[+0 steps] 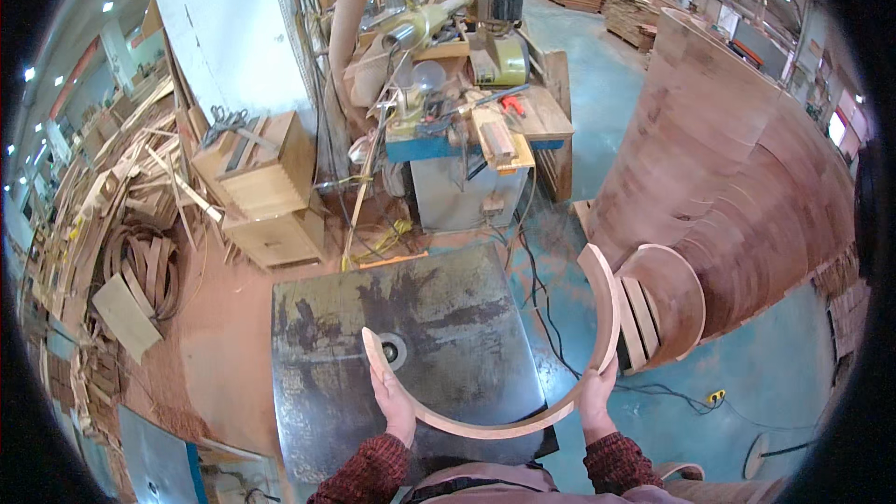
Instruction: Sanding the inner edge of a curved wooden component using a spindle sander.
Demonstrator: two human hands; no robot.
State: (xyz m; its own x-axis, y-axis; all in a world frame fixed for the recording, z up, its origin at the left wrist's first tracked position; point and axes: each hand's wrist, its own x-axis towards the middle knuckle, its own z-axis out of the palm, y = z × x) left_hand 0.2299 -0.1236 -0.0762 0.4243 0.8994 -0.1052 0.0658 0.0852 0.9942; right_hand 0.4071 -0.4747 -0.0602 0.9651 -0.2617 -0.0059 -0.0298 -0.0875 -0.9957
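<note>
The person stands at a dark metal machine table (439,317), worn and blotched, with a small round opening (392,351) set in it. Both hands are closed on one curved strip of wood (523,420) — a thin, pale band bent into a wide U shape. The left hand (396,403) clasps the strip near its left end, just beside the round opening, fingers wrapped over the edge. The right hand (595,401) grips the strip on its right side, where the band turns upward. From there the right arm of the curve rises past the table's edge and hangs over the green floor (775,373); the bottom of the curve lies low over the near part of the table, though I cannot tell whether it touches the metal.

Just right of the strip stands a tall stack of curved wooden pieces (737,187), reddish brown, nested one against another. Behind the table sits a cluttered workbench (467,121) with a yellow-green machine (499,56) — a black cable (541,299) trails from there across the floor. To the left, wooden drawer boxes (266,182) and a heap of scrap offcuts (112,224).
</note>
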